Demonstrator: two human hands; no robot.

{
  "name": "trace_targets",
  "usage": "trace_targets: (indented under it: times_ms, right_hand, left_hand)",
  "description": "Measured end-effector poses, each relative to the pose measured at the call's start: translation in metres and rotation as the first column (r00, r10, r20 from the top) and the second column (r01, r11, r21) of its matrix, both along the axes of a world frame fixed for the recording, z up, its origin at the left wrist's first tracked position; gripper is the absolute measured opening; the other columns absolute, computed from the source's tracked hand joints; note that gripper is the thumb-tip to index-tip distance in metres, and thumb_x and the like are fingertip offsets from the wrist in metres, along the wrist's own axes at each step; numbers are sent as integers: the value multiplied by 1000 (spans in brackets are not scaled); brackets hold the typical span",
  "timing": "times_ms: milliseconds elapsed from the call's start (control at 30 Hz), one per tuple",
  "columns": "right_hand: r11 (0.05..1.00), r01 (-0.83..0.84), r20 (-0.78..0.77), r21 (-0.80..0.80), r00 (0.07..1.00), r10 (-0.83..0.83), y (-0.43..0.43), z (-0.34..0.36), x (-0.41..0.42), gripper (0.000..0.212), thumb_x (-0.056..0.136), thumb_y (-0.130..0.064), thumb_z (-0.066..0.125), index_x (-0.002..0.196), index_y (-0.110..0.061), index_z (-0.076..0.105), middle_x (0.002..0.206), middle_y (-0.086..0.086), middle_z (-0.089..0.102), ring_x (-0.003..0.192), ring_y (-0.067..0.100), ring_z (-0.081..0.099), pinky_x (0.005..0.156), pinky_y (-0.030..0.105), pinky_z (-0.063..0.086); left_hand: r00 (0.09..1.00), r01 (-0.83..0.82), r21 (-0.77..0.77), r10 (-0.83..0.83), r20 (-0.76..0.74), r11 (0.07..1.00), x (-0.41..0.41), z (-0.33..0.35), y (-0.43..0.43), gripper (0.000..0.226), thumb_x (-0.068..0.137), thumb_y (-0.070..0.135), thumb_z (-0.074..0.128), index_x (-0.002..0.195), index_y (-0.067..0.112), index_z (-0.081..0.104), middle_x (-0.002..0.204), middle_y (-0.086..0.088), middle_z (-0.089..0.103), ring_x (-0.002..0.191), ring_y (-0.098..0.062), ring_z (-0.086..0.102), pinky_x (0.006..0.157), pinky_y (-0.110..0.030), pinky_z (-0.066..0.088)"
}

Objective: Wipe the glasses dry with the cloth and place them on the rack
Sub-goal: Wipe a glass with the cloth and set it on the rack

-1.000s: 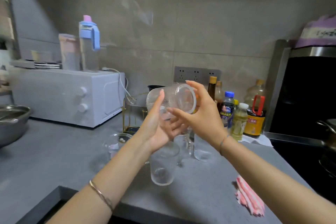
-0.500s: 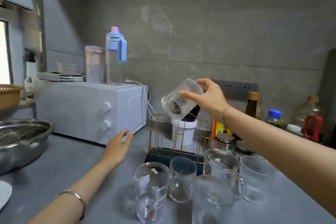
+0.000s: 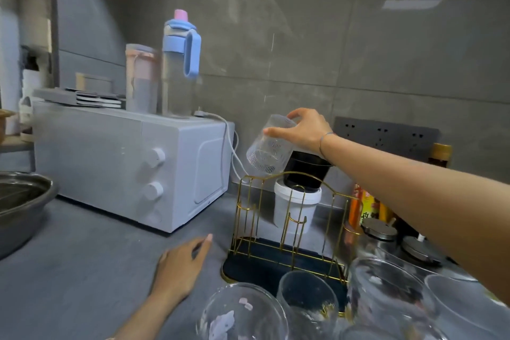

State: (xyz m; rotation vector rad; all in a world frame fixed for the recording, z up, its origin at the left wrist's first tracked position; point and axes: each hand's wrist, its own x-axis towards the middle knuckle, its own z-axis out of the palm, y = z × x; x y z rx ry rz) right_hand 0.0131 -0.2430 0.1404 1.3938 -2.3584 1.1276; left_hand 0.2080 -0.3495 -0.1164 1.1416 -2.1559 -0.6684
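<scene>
My right hand [image 3: 305,128] grips the base of a ribbed clear glass [image 3: 269,148], held mouth-down and tilted just above the back left corner of the gold wire rack [image 3: 289,218] with its dark tray. My left hand [image 3: 183,265] hovers flat over the grey counter to the left of the rack, fingers straight, holding nothing. Several clear glasses [image 3: 242,315] stand crowded on the counter in front of the rack, one a small tumbler [image 3: 306,295]. No cloth is in view.
A white microwave [image 3: 132,168] with bottles on top stands left of the rack. A white tub with a black pot [image 3: 298,201] sits behind the rack. Sauce bottles and jars [image 3: 380,232] crowd the right. A metal bowl [image 3: 19,201] is at far left.
My right hand has turned the ribbed glass mouth-down and lowered it toward the rack's back left. My left hand let go of the glass and dropped to the counter by the rack.
</scene>
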Motion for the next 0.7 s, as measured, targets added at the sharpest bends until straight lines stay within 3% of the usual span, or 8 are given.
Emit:
trace_targets:
  times_ms: [233,300,367,500,633,700]
  right_hand:
    - [963,-40,5,267,999,40,-33,-35,-16,88,62,-64,76,129,-12,55,131,7,58,117,25,55,99,38,46]
    - [935,-84,39,346,996,75,-42,-43,-18,89,60,-63,78,123,-3,60,128,14,60,103,27,62,96,44,50]
    - [896,-128,87,426,991,100,-51,-46,-22,82,56,-62,81,111,-3,66,118,15,65,85,22,65,83,42,58]
    - [799,-198,197,568,975,101,-59,-43,-25,83,63,-57,81,124,-6,57,128,10,57,91,22,67,76,30,59]
    - [708,-266,334,654,941,45,-70,-46,-27,91,67,-49,80,139,-8,42,147,13,40,101,25,65,90,33,55]
    - [678,-282,350,679,936,38,-78,-48,-27,100,60,-50,84,140,-9,42,148,13,40,104,26,65,92,35,54]
  left_hand:
    - [999,-4,-21,4,-38,1000,-1,0,1,71,81,75,14,97,34,69,95,7,69,94,-16,59,91,-35,46]
    - [999,-12,-30,10,-36,999,-2,-1,1,70,83,74,15,101,35,69,99,6,70,97,-18,58,91,-35,46]
    - [1000,-14,-46,13,-25,999,-3,0,2,72,83,74,13,97,32,70,95,4,70,94,-18,59,89,-35,45]
    - [999,-6,-55,4,-35,998,-3,2,3,70,79,78,10,76,32,63,77,5,66,84,-18,59,88,-38,47]
    - [999,1,-44,-4,-52,999,-3,4,6,51,91,66,24,58,32,45,60,10,51,69,-12,52,97,-47,45]
    - [999,1,-68,-5,-51,998,-4,5,7,50,94,60,28,56,30,39,56,12,45,63,-8,46,98,-47,45]
